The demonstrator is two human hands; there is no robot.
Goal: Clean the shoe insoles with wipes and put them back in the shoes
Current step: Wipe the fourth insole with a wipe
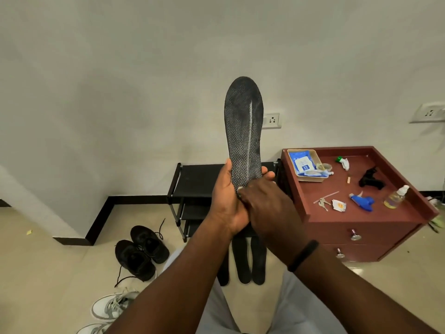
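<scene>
A dark grey insole stands upright in front of me, its textured face toward the camera. My left hand grips its lower end, thumb on the left edge and fingertips showing at the right edge. My right hand is curled against the heel part, and a small bit of white wipe shows under its fingers. Several more dark insoles lie on the floor below my arms. A pair of black shoes sits on the floor to the left, and white sneakers lie nearer.
A black shoe rack stands against the wall. To the right is a red-brown cabinet holding a tray with a blue wipes pack, a spray bottle, a blue sprayer head, keys and small items.
</scene>
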